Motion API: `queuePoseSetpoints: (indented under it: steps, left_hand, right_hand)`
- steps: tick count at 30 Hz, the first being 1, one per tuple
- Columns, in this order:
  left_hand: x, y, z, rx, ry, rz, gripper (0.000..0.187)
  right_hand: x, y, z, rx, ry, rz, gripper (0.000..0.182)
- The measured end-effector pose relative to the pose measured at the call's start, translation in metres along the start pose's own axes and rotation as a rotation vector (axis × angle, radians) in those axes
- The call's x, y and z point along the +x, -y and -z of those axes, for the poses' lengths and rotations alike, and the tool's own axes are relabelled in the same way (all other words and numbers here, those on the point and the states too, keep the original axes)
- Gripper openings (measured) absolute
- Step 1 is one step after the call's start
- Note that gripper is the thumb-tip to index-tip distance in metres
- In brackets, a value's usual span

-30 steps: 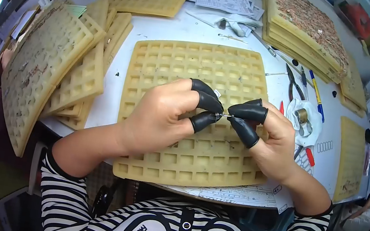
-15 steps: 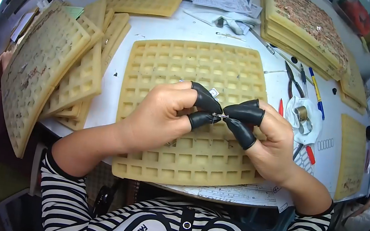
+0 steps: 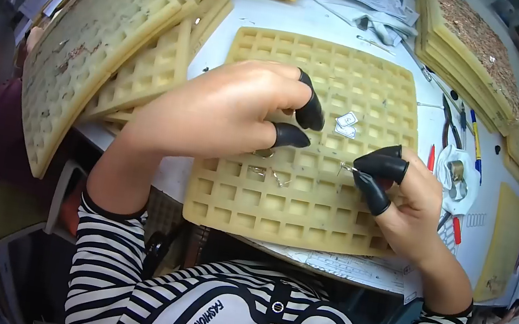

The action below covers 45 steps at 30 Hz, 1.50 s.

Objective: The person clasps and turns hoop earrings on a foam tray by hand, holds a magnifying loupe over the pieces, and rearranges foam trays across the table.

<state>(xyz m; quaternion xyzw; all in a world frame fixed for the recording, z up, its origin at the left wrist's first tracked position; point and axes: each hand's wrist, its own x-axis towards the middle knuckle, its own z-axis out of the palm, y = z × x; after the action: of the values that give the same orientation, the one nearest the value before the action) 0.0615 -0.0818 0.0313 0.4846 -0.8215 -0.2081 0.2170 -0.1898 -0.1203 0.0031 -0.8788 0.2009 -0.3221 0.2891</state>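
I see right hand [image 3: 403, 198] pinching thin metal wire piece [image 3: 347, 168] — long axis pointing toward left hand [image 3: 226, 113], its black-capped fingers [image 3: 311, 112] spread, nearer loose pieces.

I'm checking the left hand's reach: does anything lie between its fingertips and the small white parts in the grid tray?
Nothing visible does. The left hand hovers over the grid tray, its black-capped fingertips just left of the white parts, with only open cells between. The right hand pinches a thin metal piece lower down, clear of that gap.
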Motion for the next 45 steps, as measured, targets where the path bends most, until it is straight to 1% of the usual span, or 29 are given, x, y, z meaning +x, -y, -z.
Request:
queuePoseSetpoints:
  steps: [1,2,3,5,7,8,9,12,14,18,20,21,23,24,25,27,28,29,31,32,33,35,36,38,41,42,43,45]
  left_hand:
    - [-0.003,0.000,0.006,0.054,0.076,0.003,0.021]
    - [-0.005,0.001,0.007,0.023,0.094,-0.075,0.019]
    - [-0.006,0.007,0.007,0.093,0.152,-0.141,0.015]
    - [-0.009,0.002,0.010,0.122,0.236,-0.160,0.015]
    - [-0.008,0.003,0.007,0.111,0.265,-0.194,0.015]
    - [-0.009,0.002,0.008,0.136,0.267,-0.191,0.015]
    - [-0.008,0.002,0.007,0.132,0.259,-0.214,0.015]
    - [-0.007,0.002,0.005,0.112,0.264,-0.237,0.015]
    - [-0.005,-0.002,0.007,0.152,0.312,-0.204,0.010]
    - [-0.005,0.002,0.004,0.128,0.252,-0.196,0.008]
    - [-0.004,0.002,0.002,0.011,0.120,-0.084,0.010]
    - [-0.003,0.002,-0.001,0.014,0.121,-0.090,0.010]
    - [0.002,0.000,-0.008,-0.249,-0.041,0.001,0.013]
    - [0.004,-0.002,-0.011,-0.298,-0.067,-0.016,0.012]
    - [0.005,-0.004,-0.012,-0.297,-0.063,-0.029,0.012]
    - [0.007,-0.009,-0.017,-0.382,-0.057,0.088,0.012]
    - [0.008,-0.010,-0.021,-0.383,-0.051,0.077,0.012]
    - [0.008,-0.010,-0.026,-0.491,-0.047,0.093,0.011]
    - [0.008,-0.010,-0.034,-0.704,-0.041,0.134,0.012]
    - [0.008,-0.010,-0.035,-0.809,0.008,0.156,0.015]
    - [0.009,-0.009,-0.034,-0.924,0.073,0.219,0.018]
    - [0.010,-0.009,-0.036,-1.053,0.096,0.271,0.018]
    - [0.010,-0.010,-0.035,-1.053,0.096,0.272,0.018]
    - [0.012,-0.013,-0.031,-1.068,0.153,0.353,0.018]
    - [0.012,-0.010,-0.034,-1.070,0.140,0.319,0.017]
    - [0.012,-0.010,-0.034,-1.071,0.141,0.319,0.017]
    - [0.012,-0.012,-0.033,-1.057,0.096,0.330,0.018]
    - [0.011,-0.014,-0.032,-1.027,0.007,0.350,0.023]
  right_hand:
    - [0.001,0.000,-0.002,-0.044,0.027,0.041,0.017]
    - [0.000,-0.002,-0.005,-0.060,0.018,0.099,0.019]
    - [0.000,-0.006,-0.009,-0.162,0.006,0.218,0.023]
    - [-0.002,-0.004,-0.008,-0.240,0.076,0.284,0.025]
    - [-0.002,-0.003,-0.007,-0.345,0.126,0.363,0.033]
    - [-0.002,-0.006,-0.008,-0.374,0.126,0.416,0.039]
    - [-0.003,-0.005,-0.008,-0.438,0.150,0.448,0.042]
    - [-0.005,-0.008,-0.007,-0.487,0.182,0.482,0.043]
    - [-0.005,-0.010,-0.007,-0.492,0.159,0.531,0.042]
    - [-0.005,-0.008,-0.002,-0.517,0.232,0.590,0.040]
    - [-0.005,-0.006,-0.002,-0.497,0.285,0.570,0.041]
    - [-0.005,-0.005,-0.001,-0.503,0.281,0.569,0.041]
    - [-0.003,-0.003,0.002,-0.441,0.307,0.461,0.040]
    - [-0.002,-0.002,-0.001,-0.384,0.178,0.386,0.031]
    - [-0.003,-0.002,0.003,-0.370,0.173,0.303,0.022]
    - [0.000,-0.003,0.002,-0.273,0.006,0.189,0.018]
    - [-0.004,-0.007,0.003,-0.227,0.002,0.105,0.019]
    - [-0.004,-0.005,0.003,-0.235,-0.003,0.100,0.019]
    - [-0.002,-0.001,-0.001,-0.141,-0.101,-0.064,0.025]
    - [-0.001,-0.001,0.000,-0.156,-0.110,-0.044,0.030]
    - [0.002,0.002,0.002,-0.169,-0.106,-0.027,0.033]
    - [0.003,0.000,0.000,-0.169,-0.123,0.052,0.033]
    - [0.001,-0.003,-0.001,-0.168,-0.124,0.052,0.033]
    - [-0.003,-0.009,-0.001,-0.265,-0.092,0.147,0.032]
    - [-0.002,-0.011,-0.002,-0.218,-0.119,0.134,0.031]
    - [-0.002,-0.007,0.000,-0.198,-0.100,0.075,0.030]
    - [-0.002,-0.006,0.001,-0.199,-0.101,0.076,0.030]
    - [-0.001,-0.004,0.003,-0.107,-0.105,0.013,0.029]
